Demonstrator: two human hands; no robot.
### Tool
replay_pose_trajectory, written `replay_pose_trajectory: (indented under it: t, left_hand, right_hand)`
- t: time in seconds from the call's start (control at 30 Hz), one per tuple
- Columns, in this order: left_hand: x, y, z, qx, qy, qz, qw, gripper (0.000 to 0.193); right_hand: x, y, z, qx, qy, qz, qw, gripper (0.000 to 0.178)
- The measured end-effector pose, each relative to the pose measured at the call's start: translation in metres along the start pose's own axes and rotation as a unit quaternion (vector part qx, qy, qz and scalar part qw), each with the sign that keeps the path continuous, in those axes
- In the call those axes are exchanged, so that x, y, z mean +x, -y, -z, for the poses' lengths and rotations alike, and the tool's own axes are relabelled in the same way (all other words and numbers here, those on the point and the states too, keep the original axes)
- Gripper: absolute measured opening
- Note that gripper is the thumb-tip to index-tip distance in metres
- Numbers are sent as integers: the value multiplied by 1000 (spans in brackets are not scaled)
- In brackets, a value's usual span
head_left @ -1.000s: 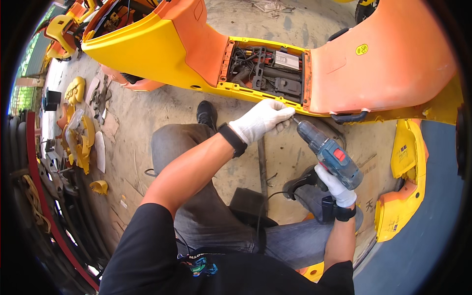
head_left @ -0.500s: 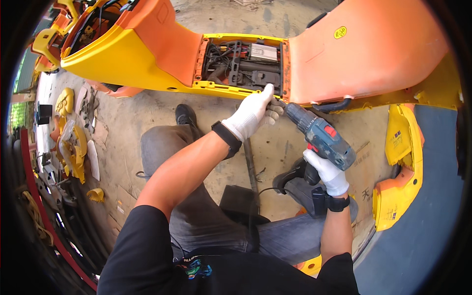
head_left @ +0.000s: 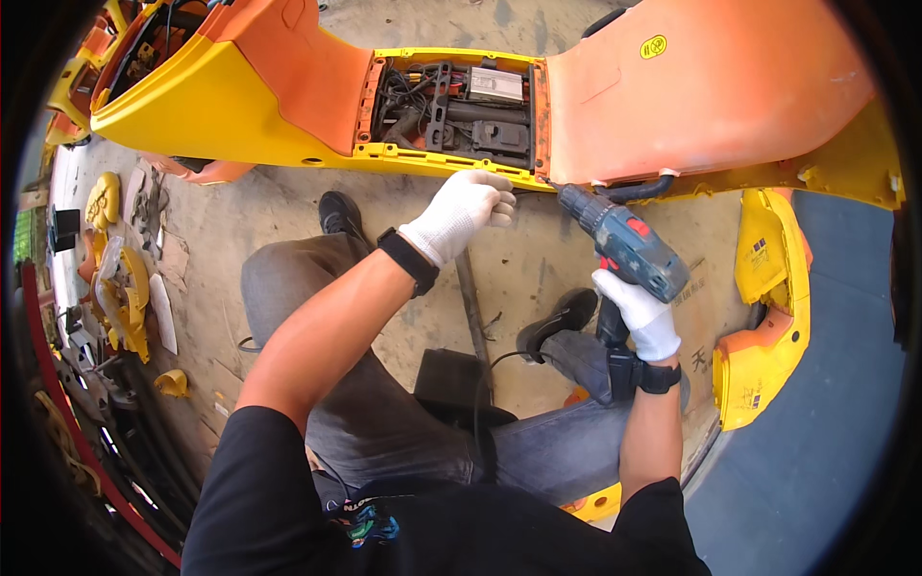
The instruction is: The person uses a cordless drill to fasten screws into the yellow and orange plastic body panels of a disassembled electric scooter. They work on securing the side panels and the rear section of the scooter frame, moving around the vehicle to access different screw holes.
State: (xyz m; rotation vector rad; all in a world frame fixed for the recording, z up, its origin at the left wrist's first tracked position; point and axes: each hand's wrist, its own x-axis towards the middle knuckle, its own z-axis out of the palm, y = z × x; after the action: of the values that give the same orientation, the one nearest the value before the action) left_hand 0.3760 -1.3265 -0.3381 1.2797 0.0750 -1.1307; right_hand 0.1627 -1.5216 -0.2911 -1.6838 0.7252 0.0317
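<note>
A small round yellow sticker (head_left: 653, 46) sits high on the smooth orange panel of the large yellow-and-orange moulded vehicle body (head_left: 711, 106), to the right of that body's open rectangular compartment (head_left: 451, 106), where black cables, a black bracket and a grey box lie exposed. A separate yellow-and-orange plastic fairing piece (head_left: 764, 317) stands on the concrete floor (head_left: 288, 211) below the body's right end, with a small dark label on its upper face. The blue-grey cordless drill with a red switch and black chuck (head_left: 624, 245) points up and left, its tip right at the yellow lower rim of the body, just below the compartment's right corner. The right hand (head_left: 642, 312), in a white knit glove, is clenched around the drill's black grip. The left hand (head_left: 459, 213), also white-gloved with a black wristband, is curled with its fingertips touching the yellow rim just under the compartment, left of the drill's tip; whether it pinches anything cannot be told.
</note>
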Motion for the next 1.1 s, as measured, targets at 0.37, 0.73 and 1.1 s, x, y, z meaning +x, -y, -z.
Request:
replay_pose_trajectory:
  t: [0.37,0.73,1.1]
  left_hand:
    - [-29,-24,25,-45,46,-73,995,35]
    - [-47,-39,37,-56,51,-76,994,38]
    - [-52,-47,46,-115,30,-106,987,39]
  right_hand:
    - [38,-27,-27,-12,-31,-83,996,24]
    - [55,-35,-40,-27,-53,-122,991,21]
    - [62,-17,-39,-162,-32,-117,979,22]
